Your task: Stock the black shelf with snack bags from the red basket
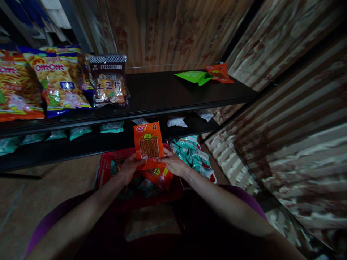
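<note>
Head view: flat, glossy orange packet point(148, 139), gripped at its lower sides by left hand point(128, 168) and right hand point(174, 163), held above perforated red plastic basket point(114, 156); crinkled packets point(162, 177) inside partly hidden; on black shelf point(157, 86), leftmost puffed bag point(18, 86) cut off.

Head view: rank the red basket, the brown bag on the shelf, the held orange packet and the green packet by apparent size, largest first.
1. Red basket, though partly covered
2. Brown bag
3. Orange packet
4. Green packet
Apparent size only; distances from the camera differ.
</note>
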`<state>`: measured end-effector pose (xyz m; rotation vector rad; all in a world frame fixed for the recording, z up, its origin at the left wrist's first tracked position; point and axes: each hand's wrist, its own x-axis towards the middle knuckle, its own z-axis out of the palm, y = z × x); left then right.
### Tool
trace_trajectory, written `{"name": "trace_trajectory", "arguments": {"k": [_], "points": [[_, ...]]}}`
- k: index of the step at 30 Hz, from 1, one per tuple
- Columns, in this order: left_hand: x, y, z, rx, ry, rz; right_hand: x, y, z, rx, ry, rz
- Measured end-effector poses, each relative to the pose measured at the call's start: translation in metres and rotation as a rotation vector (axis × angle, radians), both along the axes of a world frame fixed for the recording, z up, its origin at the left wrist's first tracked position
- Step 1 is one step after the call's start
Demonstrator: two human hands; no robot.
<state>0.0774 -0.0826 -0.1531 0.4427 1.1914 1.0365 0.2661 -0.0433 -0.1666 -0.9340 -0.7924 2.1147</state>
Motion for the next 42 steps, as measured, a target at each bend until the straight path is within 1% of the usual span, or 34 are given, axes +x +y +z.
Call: {"name": "trace_trajectory", "arguments": {"k": [4,7,15,18,20,21,23,25,26,27,28,30,31,33,36,38,40,42], "points": [[-0.002,0.000,-0.001,0.004,-0.003,0.004,-0.001,0.002,-0.001,-0.030,-0.017,-0.029],[-0.004,0.001,-0.001,-0.025,-0.034,-0.010,-0.001,0.003,0.001,-0.039,-0.031,-0.024],[-0.006,0.001,0.006,-0.041,0.015,-0.064,0.001,0.003,0.000,-0.050,-0.022,-0.005],[-0.005,0.000,0.005,-0.046,0.015,-0.052,0.000,0.002,0.000,-0.046,-0.033,-0.012],[-0.005,0.001,0.002,-0.053,0.054,-0.043,-0.001,0.001,0.002,-0.030,-0.047,-0.012],[-0.004,0.002,0.000,-0.048,0.095,-0.020,-0.001,0.000,0.003,-0.017,-0.062,-0.017],[-0.002,0.004,-0.001,-0.025,0.219,0.072,-0.004,-0.002,0.004,0.028,-0.109,-0.049],[0.001,0.007,0.001,-0.025,0.349,0.196,-0.006,-0.004,0.003,0.095,-0.173,-0.097],[0.003,0.007,0.003,-0.022,0.380,0.231,-0.006,-0.005,0.003,0.140,-0.208,-0.118],[0.006,0.008,0.006,-0.011,0.376,0.235,-0.007,-0.006,0.001,0.196,-0.250,-0.133],[0.009,0.008,0.010,0.015,0.335,0.208,-0.008,-0.007,0.000,0.266,-0.300,-0.141],[0.015,0.007,0.015,0.086,0.179,0.130,-0.009,-0.011,-0.004,0.446,-0.427,-0.130],[0.019,0.006,0.016,0.107,0.095,0.099,-0.009,-0.014,-0.005,0.555,-0.495,-0.107],[0.024,0.005,0.015,0.099,-0.026,0.093,-0.011,-0.023,-0.008,0.776,-0.614,-0.026],[0.028,0.008,0.009,0.075,-0.129,0.159,-0.012,-0.037,-0.011,1.038,-0.733,0.116],[0.026,0.011,0.006,0.063,-0.172,0.211,-0.011,-0.043,-0.011,1.140,-0.786,0.212],[0.021,0.014,0.004,0.033,-0.197,0.232,-0.009,-0.044,-0.008,1.200,-0.793,0.292],[0.015,0.016,0.004,0.003,-0.216,0.221,-0.005,-0.039,-0.003,1.223,-0.756,0.300]]}}
